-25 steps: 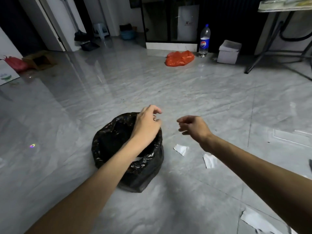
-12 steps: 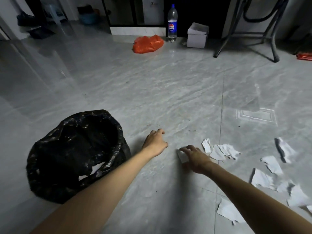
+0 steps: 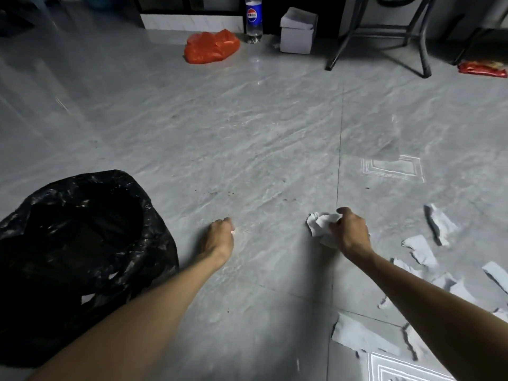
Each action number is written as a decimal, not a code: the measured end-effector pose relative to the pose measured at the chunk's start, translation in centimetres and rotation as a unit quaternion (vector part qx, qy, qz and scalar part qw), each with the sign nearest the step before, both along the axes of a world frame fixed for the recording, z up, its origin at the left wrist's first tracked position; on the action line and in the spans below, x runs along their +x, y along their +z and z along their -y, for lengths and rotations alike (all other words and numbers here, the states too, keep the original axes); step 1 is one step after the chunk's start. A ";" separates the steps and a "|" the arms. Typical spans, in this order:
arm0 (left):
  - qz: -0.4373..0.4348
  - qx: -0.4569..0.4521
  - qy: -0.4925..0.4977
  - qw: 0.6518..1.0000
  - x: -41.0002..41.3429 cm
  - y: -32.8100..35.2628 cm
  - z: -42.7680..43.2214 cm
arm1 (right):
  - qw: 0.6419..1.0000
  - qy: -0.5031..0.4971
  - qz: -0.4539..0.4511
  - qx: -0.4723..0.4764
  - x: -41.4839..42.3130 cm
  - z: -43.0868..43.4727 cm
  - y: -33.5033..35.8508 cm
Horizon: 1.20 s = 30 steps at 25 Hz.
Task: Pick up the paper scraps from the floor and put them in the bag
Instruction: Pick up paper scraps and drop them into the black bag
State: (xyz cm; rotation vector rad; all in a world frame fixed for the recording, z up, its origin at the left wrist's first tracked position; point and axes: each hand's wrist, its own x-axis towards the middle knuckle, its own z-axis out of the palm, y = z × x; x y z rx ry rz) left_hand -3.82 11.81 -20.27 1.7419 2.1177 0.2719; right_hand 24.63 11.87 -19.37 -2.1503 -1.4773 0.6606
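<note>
Several scraps (image 3: 321,225) bunched in right fingers (image 3: 342,215)

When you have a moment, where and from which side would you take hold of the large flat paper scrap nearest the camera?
Probably by the large flat paper scrap's left edge, which looks slightly lifted off the floor, coming from the left and above with a pinch grip. The rest lies flat, so a finger may need to slide under it first. The right hand already holds crumpled paper.

Top centre of frame: plastic bottle (image 3: 253,19) w/ blue Pepsi-style label, lettering too blurred to read. No other legible text.
</note>
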 end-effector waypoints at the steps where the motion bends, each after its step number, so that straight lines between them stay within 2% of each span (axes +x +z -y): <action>1: 0.030 0.017 0.001 0.999 0.7 0.1 0.0 | 1.000 0.002 0.002 -0.011 0.8 0.2 -0.2; 3: 0.077 0.058 -0.042 0.995 3.1 0.8 -0.6 | 0.999 0.033 0.001 -0.015 1.5 1.1 -0.7; 6: 0.111 0.074 -0.199 0.971 8.9 1.6 -1.9 | 0.991 0.116 0.068 0.004 1.8 2.4 -1.6; 9: 0.037 0.032 -0.365 0.930 13.8 1.1 -3.1 | 0.981 0.169 0.092 0.008 2.3 4.5 -2.2; 12: -0.030 0.017 -0.417 0.908 14.8 -0.2 -3.1 | 0.971 0.204 0.124 0.034 2.7 6.0 -2.2; 15: 0.006 0.035 -0.388 0.921 14.2 -0.9 -2.1 | 0.967 0.211 0.139 0.027 3.2 6.5 -1.8; 17: 0.058 0.021 -0.330 0.942 13.7 -0.8 -0.9 | 0.975 0.193 0.111 0.027 3.0 6.6 -1.7; 18: 0.085 0.021 -0.286 0.954 13.5 -0.4 -0.3 | 0.985 0.158 0.065 0.028 2.6 6.6 -1.5; 20: 0.155 0.031 -0.191 0.969 12.9 1.1 0.6 | 0.995 0.041 -0.088 0.014 1.3 6.5 -1.0; 22: 0.220 0.056 -0.112 0.967 12.0 4.4 1.1 | 0.966 -0.041 -0.256 -0.014 -0.7 6.0 0.1; 23: 0.241 0.077 -0.085 0.964 11.4 6.5 1.3 | 0.947 -0.051 -0.316 -0.024 -2.0 5.7 0.9; 26: 0.274 0.142 -0.053 0.950 8.5 13.5 2.3 | 0.906 -0.024 -0.422 -0.024 -6.4 4.9 4.8; 30: 0.260 0.202 -0.022 0.944 2.2 20.6 4.5 | 0.892 0.077 -0.445 0.025 -12.2 3.5 12.0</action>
